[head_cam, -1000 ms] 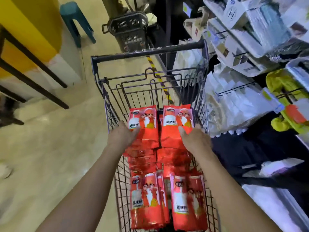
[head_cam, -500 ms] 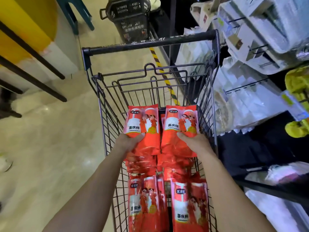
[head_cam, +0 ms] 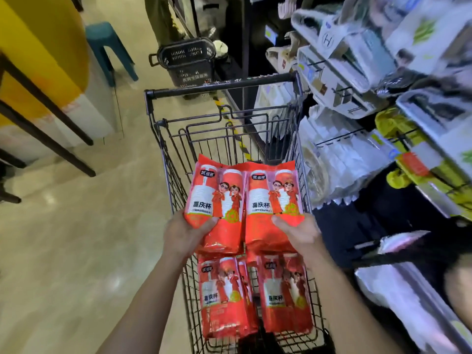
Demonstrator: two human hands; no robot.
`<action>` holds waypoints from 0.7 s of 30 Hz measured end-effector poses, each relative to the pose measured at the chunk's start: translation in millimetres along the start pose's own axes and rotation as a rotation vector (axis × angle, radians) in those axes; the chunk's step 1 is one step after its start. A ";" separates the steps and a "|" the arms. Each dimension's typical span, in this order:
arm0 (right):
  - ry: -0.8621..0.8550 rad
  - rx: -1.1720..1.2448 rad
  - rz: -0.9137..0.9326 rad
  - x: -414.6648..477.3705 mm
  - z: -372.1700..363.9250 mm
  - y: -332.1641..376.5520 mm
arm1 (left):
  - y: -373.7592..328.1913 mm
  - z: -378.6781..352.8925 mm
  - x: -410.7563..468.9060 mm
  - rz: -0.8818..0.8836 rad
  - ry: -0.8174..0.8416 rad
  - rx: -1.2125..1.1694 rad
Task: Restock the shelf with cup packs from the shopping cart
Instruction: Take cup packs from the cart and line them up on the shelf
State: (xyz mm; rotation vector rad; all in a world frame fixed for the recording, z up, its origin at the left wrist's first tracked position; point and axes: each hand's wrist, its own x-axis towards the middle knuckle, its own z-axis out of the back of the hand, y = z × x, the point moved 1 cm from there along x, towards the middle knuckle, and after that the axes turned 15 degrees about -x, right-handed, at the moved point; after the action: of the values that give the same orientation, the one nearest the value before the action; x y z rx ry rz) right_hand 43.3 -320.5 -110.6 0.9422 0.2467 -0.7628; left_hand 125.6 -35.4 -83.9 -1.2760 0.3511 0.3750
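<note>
- Left hand (head_cam: 184,236) grips the left pack (head_cam: 217,200) at its near end, thumb on top; right hand (head_cam: 298,233) grips the right pack (head_cam: 273,198) likewise.
- Both are held side by side above the cart (head_cam: 219,86), probably to shelve two at once.
- Spare packs (head_cam: 224,297) lie beneath; the shelf (head_cam: 383,149) is on the right.

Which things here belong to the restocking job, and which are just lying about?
Job: left red plastic cup pack, gripped by left hand; right red plastic cup pack, gripped by right hand; spare red packs; black wire shopping cart; store shelf.
Lying about: black plastic basket; teal plastic stool; yellow wall panel.
</note>
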 end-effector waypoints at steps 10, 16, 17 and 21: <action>-0.242 0.195 0.239 -218.6 37.5 -46.7 | 21.2 64.8 -154.2 -0.212 0.126 -0.231; -0.385 0.293 0.188 -315.6 67.0 -103.1 | 22.2 57.0 -231.4 -0.312 0.250 -0.287; -0.410 0.309 0.183 -329.4 73.2 -114.1 | 21.6 50.9 -241.6 -0.321 0.272 -0.282; -0.563 0.406 0.128 -378.5 95.9 -156.1 | 16.8 17.5 -281.7 -0.357 0.378 -0.246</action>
State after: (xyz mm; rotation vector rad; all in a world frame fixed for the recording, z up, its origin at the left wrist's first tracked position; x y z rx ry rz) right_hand -347.4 -270.9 36.8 1.0672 -0.4731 -0.9448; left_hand -131.3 -36.0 34.3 -1.6215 0.3943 -0.1358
